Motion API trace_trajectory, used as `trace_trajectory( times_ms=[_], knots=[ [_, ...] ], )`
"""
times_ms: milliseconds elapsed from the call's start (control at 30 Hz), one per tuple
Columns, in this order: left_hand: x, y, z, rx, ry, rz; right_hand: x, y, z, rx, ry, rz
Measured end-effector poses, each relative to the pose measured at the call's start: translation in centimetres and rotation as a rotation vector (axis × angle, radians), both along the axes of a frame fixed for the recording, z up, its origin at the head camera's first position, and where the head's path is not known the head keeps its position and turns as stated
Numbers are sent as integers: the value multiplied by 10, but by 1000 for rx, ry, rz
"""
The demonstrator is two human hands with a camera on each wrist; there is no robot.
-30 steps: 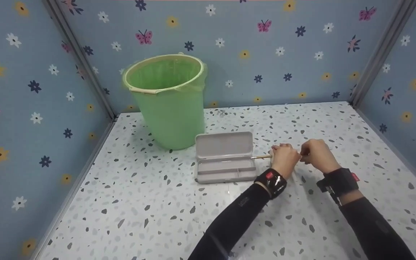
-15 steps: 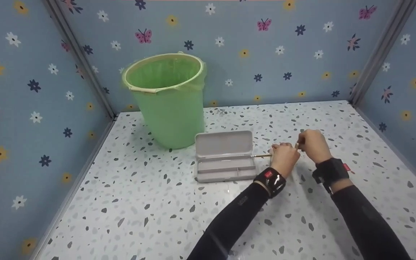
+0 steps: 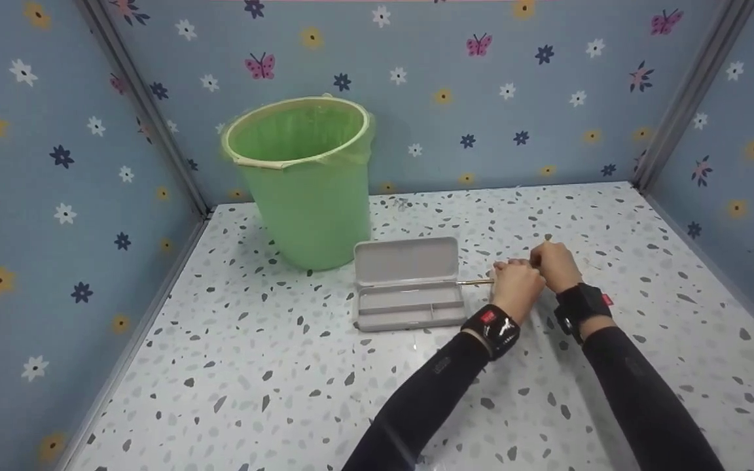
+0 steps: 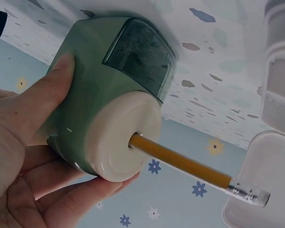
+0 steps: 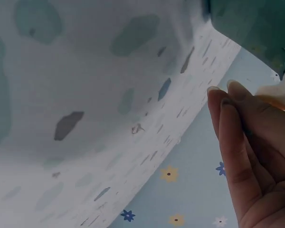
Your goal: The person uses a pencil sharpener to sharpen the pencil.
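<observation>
My left hand (image 3: 518, 288) grips a green pencil sharpener (image 4: 92, 66) with a cream round front and a dark see-through shavings window. A yellow pencil (image 4: 180, 160) sticks out of the hole in that front, its metal ferrule and eraser end outward; the head view shows it pointing left toward the case. My right hand (image 3: 555, 267), close beside the left, pinches thumb and fingers together at the sharpener's back. A cream crank part (image 5: 278, 90) shows behind those fingers in the right wrist view; its knob is mostly hidden by them. In the head view my left hand hides the sharpener.
A grey pencil case (image 3: 406, 261) lies with its lid up left of my hands, its compartments showing. Behind it stands a green bin (image 3: 315, 216) with a liner. Patterned panels (image 3: 482, 98) enclose the speckled table (image 3: 252, 392) at the back and sides.
My right hand has swung up and away, then left in an arc, and now sits nearer the left hand. The left hand and the pencil have hardly moved.
</observation>
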State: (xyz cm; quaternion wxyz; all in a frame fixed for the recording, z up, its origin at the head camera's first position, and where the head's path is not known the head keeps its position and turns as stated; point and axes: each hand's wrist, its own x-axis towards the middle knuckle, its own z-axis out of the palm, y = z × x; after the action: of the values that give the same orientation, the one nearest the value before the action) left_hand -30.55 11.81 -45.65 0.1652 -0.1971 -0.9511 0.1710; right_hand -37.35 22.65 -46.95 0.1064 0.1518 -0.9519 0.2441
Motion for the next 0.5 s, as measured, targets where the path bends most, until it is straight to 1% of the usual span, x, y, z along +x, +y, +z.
trace_trajectory(
  times_ms=[100,167,333,500],
  knots=[
    [1,0,0,-8,-18,15,2,2,-5,1,0,13],
    [1,0,0,-15,-26,16,3,2,-7,22,-6,23],
    [-1,0,1,-40,-42,9,11,3,-8,67,-93,29],
    [2,0,1,-63,-29,10,21,7,-10,103,-89,56]
  ],
)
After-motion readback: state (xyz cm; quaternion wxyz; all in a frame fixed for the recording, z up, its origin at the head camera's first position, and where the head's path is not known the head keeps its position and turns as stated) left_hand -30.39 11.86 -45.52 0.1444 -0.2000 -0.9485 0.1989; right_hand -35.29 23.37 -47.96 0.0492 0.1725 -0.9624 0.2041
